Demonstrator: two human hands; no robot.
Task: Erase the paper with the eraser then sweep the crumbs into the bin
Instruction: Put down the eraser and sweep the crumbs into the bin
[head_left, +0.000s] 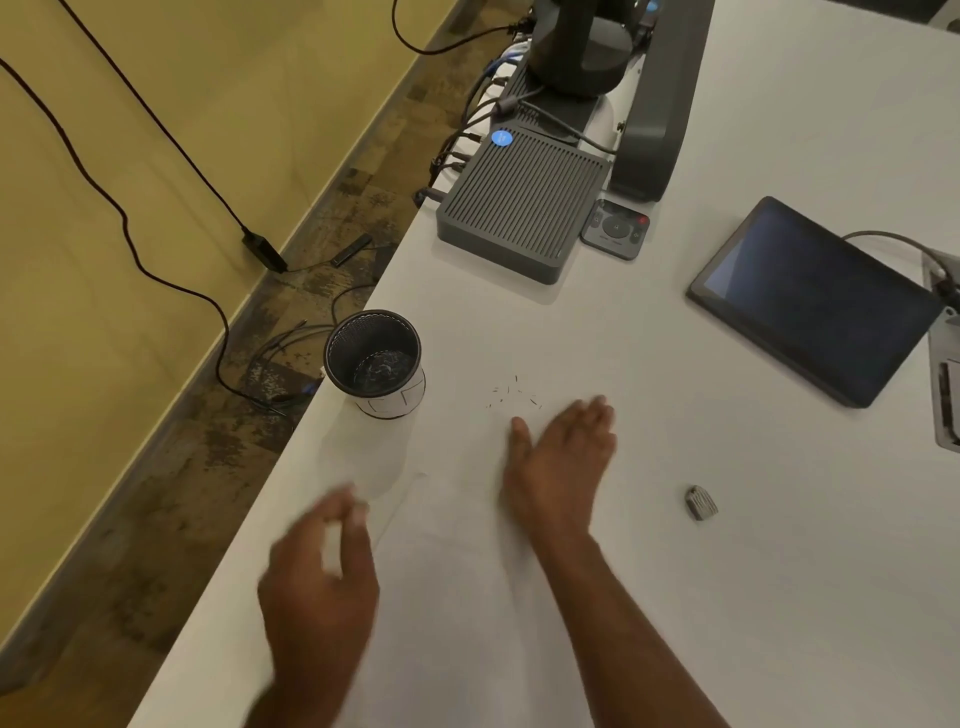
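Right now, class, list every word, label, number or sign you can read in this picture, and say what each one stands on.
No text can be read.
Blue round sticker on the grey ribbed box: white print, too small to read.
Remote: button symbols, too blurred to read.
Tablet: screen dark, no text.
White band round the base of the bin: drawn lines only, no words legible.
Eraser: no readable marking.

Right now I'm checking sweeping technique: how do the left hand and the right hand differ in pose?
The right hand lies with straight fingers on the paper, just below the crumbs; the left hand is blurred, fingers loosely curled, nearer the table edge. The right hand is sharp and sits right of the bin; the left hand is below the bin. Both hold nothing; the eraser lies apart.
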